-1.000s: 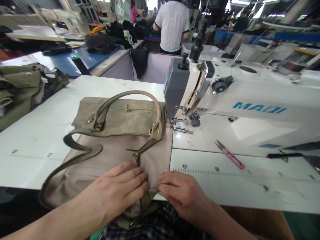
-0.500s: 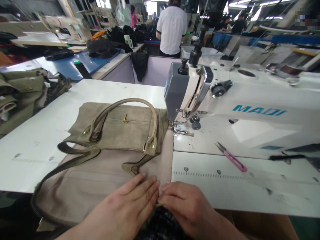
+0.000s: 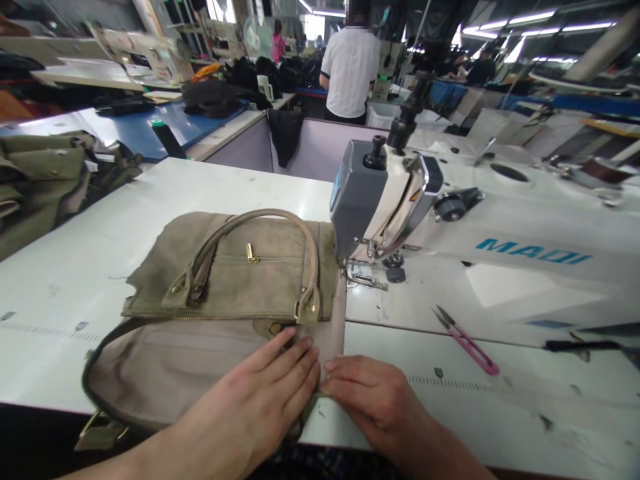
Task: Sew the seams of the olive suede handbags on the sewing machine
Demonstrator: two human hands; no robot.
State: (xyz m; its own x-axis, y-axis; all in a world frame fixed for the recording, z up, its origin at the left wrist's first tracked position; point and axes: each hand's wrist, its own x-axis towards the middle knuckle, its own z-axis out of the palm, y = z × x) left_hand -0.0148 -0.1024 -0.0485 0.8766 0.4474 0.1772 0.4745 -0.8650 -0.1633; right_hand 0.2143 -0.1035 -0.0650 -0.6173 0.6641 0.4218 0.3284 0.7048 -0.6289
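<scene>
An olive handbag (image 3: pixel 270 287) with two curved handles lies unfolded on the white sewing table. Its pale lining (image 3: pixel 195 347) spreads toward me below a brass zipper (image 3: pixel 200 317). My left hand (image 3: pixel 265 387) rests flat on the lining, fingers stretched out. Beside it, my right hand (image 3: pixel 370 393) has its fingers pressed together on the lining's right edge; the pinched spot is partly hidden. That edge runs away from me to the presser foot of the sewing machine (image 3: pixel 370 220). The zipper's pull tab (image 3: pixel 103 433) hangs near the front edge of the table.
Pink-handled thread snips (image 3: pixel 467 343) lie right of my hands, under the machine arm. More olive bag pieces (image 3: pixel 45 173) are heaped at the left. A black thread cone (image 3: pixel 169 140) stands beyond the table. A person in a white shirt (image 3: pixel 353 73) stands farther back.
The bag and its lining have shifted forward along the machine, and both hands have moved with them. At the left, the looped zipper edge has straightened out. The view has tilted slightly up.
</scene>
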